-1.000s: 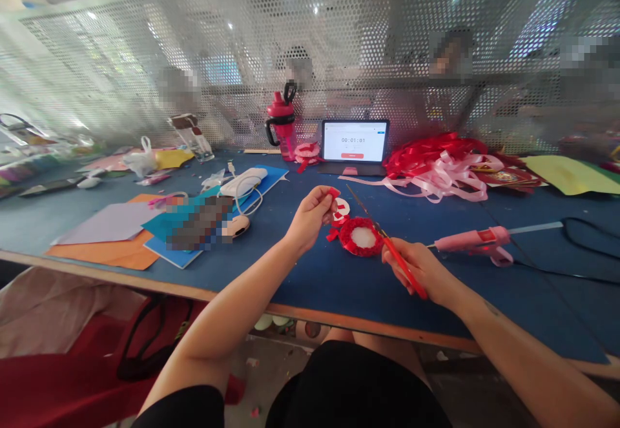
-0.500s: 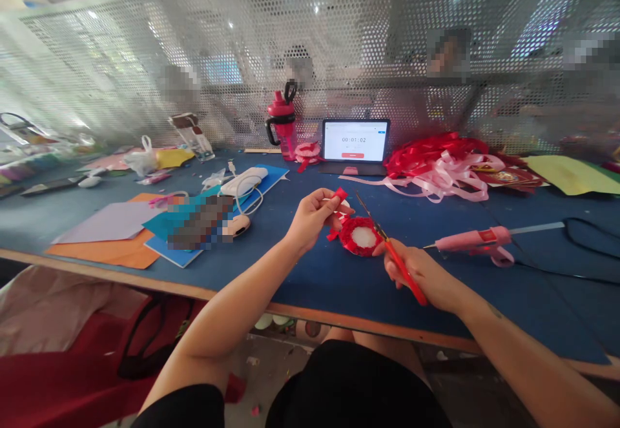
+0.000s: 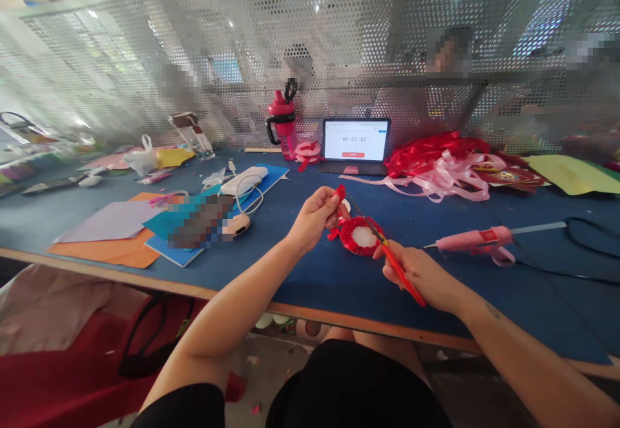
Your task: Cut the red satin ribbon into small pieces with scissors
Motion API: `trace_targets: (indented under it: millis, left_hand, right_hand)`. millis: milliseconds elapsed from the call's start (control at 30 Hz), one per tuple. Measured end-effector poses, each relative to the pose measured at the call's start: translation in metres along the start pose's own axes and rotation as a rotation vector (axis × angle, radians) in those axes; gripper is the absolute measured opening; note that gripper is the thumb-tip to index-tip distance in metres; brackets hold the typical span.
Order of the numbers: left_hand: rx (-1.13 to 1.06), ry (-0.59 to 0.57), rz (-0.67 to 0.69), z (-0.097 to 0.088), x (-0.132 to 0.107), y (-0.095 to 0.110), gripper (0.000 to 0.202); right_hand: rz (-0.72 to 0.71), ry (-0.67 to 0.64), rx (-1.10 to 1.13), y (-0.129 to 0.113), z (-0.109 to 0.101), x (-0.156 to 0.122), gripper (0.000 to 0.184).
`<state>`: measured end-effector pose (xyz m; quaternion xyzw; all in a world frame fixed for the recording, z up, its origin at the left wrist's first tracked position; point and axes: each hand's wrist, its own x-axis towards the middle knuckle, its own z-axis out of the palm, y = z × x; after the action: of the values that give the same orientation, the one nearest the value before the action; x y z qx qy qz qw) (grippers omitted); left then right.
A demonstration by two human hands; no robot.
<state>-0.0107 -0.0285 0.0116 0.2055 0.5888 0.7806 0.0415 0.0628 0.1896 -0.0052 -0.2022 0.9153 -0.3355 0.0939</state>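
Note:
Between thumb and fingers, my left hand [image 3: 317,214] pinches a small piece of red ribbon [image 3: 341,193] above the table. Closed around the handles of red-handled scissors [image 3: 401,272] is my right hand [image 3: 417,273]. The blades point up and left, with their tips close to the ribbon. Below them on the table lies a round red ribbon rosette [image 3: 345,241] with a white centre, partly crossed by the scissors. Some red ribbon and a small white piece show beside my left fingers, partly hidden.
A pink glue gun [image 3: 477,241] with a cord lies at right. Behind are red ribbons [image 3: 426,153], pink ribbons [image 3: 450,179], a tablet [image 3: 356,139] and a pink bottle [image 3: 283,124]. Coloured sheets [image 3: 106,221] and a white power bank [image 3: 245,181] lie at left.
The scissors have tilted slightly lower, and their blades now pass over the rosette's edge. The ribbon piece in my left hand has turned and looks narrower.

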Motion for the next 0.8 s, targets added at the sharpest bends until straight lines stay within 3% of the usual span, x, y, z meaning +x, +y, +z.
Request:
trace_targets:
  millis: [367,800]
  left_hand:
    - [-0.044,0.059,0.021,0.0018,-0.0007,0.0038,0.029]
    - [0.041,-0.038,-0.091,0.0053,-0.0035,0.0042,0.029]
  right_hand:
    - [0.006,-0.006,0.045,-0.0007,0.0006,-0.0006,0.019]
    - [-0.01,-0.045,0.107,-0.0032,-0.0012,0.0003,0.016]
